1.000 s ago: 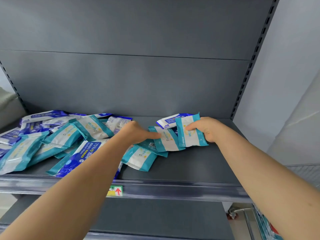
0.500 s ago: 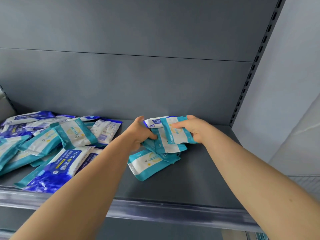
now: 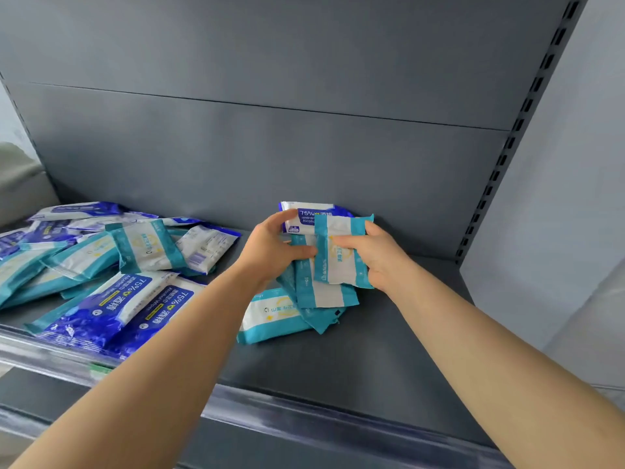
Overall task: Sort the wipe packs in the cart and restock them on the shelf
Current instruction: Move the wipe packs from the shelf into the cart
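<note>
On the dark grey shelf (image 3: 389, 360) lie several wipe packs, teal-and-white ones and blue alcohol ones. My right hand (image 3: 378, 257) grips an upright teal pack (image 3: 341, 265), thumb across its front. My left hand (image 3: 270, 247) curls round the top of a second teal pack (image 3: 321, 292) just behind it. A blue alcohol pack (image 3: 309, 216) stands against the back panel behind both hands. Two more teal packs (image 3: 270, 314) lie flat under them.
A loose heap of mixed teal and blue packs (image 3: 111, 265) covers the shelf's left half, with two blue packs (image 3: 125, 309) at the front lip. Bare shelf lies right of my hands up to the slotted upright (image 3: 507, 147). A lower shelf (image 3: 33, 390) shows below.
Both hands moved back toward the rear panel, lifting the teal packs more upright. The blue pack behind them now stands higher against the back. The camera moved closer.
</note>
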A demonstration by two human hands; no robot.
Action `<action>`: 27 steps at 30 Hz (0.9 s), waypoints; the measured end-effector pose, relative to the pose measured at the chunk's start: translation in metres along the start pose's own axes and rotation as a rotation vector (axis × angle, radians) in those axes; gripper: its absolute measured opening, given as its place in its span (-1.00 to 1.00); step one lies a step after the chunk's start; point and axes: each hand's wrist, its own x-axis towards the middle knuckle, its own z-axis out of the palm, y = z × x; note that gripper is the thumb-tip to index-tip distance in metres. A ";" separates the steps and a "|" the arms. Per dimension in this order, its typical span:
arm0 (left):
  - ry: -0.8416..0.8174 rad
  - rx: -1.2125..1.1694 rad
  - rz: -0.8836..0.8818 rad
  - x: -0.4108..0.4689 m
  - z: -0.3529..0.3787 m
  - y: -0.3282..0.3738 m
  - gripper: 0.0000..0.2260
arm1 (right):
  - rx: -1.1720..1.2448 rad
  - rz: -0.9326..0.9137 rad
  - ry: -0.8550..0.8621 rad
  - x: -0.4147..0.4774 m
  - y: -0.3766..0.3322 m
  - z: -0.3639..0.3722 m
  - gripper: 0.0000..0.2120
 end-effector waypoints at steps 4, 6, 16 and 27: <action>0.057 0.011 0.131 0.002 -0.001 0.024 -0.32 | 0.043 -0.187 0.016 -0.017 -0.029 0.001 -0.70; 0.062 -0.003 0.155 0.003 0.000 0.036 -0.31 | 0.023 -0.262 0.028 -0.026 -0.045 0.002 -0.69; -0.073 -0.138 0.177 -0.004 0.018 0.061 -0.32 | 0.038 -0.307 0.137 -0.066 -0.072 -0.017 -0.70; -0.454 -0.206 0.192 -0.058 0.118 0.088 -0.35 | 0.081 -0.364 0.478 -0.163 -0.067 -0.109 -0.63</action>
